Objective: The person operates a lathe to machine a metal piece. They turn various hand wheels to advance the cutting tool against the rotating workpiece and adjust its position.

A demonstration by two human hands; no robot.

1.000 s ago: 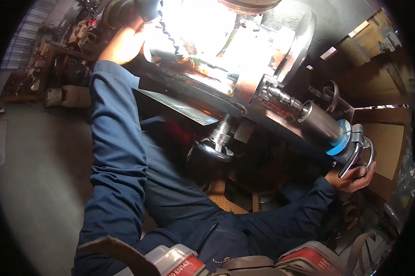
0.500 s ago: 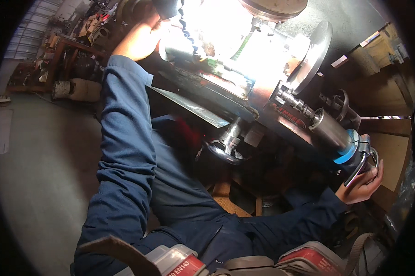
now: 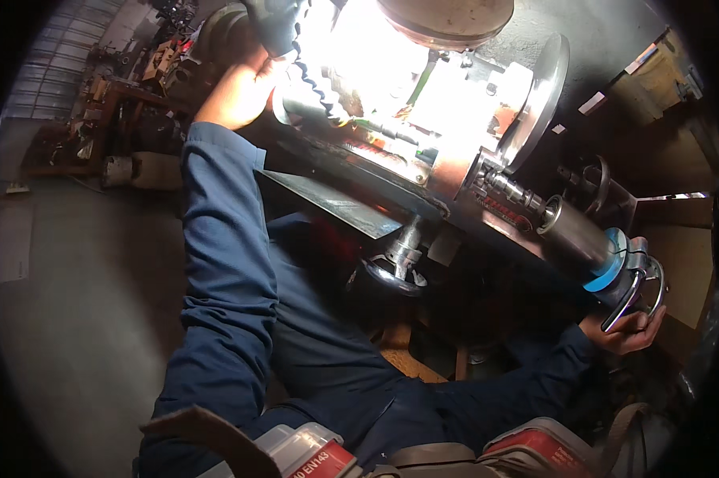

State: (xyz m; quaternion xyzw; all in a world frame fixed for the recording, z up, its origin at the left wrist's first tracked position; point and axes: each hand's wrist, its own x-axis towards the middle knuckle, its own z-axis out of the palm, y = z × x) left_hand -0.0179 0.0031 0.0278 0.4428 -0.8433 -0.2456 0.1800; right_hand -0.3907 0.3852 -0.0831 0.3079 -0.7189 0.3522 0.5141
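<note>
My right hand [image 3: 626, 328] curls its fingers around the lower end of a chrome looped handle [image 3: 626, 303]. That handle sits at the outer end of a steel cylinder [image 3: 576, 235] with a blue ring [image 3: 608, 275]. A stepped metal shaft [image 3: 511, 190] links the cylinder to the machine body. At the upper left, my left hand [image 3: 244, 88] reaches to the machine beside a dark housing [image 3: 276, 24], which hides its fingers. A black coiled cord [image 3: 312, 76] runs next to it. Strong light washes out the machine's middle.
A large metal disc [image 3: 541, 103] stands at the machine's right side, and a round cover [image 3: 451, 20] is above. Below the bed are a handwheel [image 3: 395, 275] and a sloping metal plate [image 3: 336, 203]. Respirator filters [image 3: 312, 454] line the lower edge. A cluttered bench [image 3: 81, 147] stands far left.
The view has shifted slightly, moving the arms and floor a little down and right in the picture. My right hand stays at the chrome handle and my left by the dark housing.
</note>
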